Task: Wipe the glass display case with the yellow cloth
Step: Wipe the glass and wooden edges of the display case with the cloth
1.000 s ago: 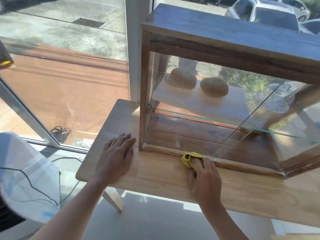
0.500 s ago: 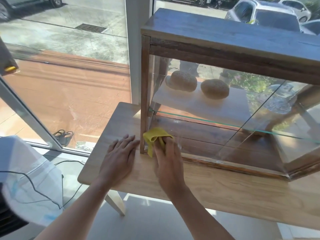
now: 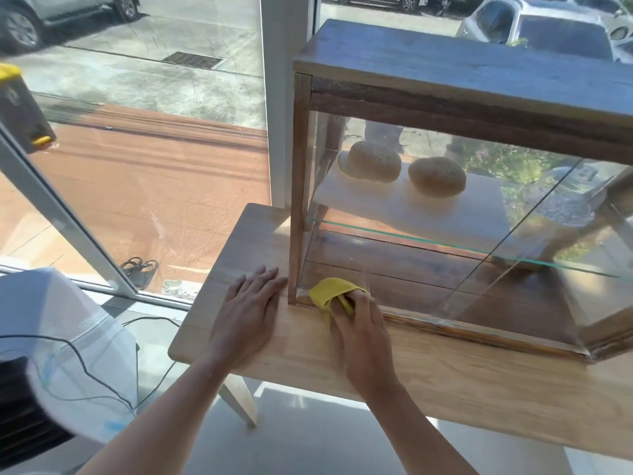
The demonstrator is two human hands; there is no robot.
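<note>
Right hand [image 3: 363, 332] clamped on crumpled yellow cloth [image 3: 330, 293], pressed against lower near-left corner of wood-framed glass display case [image 3: 479, 108], at junction of bottom rail and front pane. Left hand [image 3: 248, 311] flat, fingers apart and extended, palm down on light wooden table [image 3: 445, 382], fingertips just beside left corner post of case. Two round seeded bread rolls [image 3: 436, 176] on white board on glass shelf [image 3: 428, 240] inside case. Pair of dark sandals [image 3: 138, 269] visible through window, far left.
</note>
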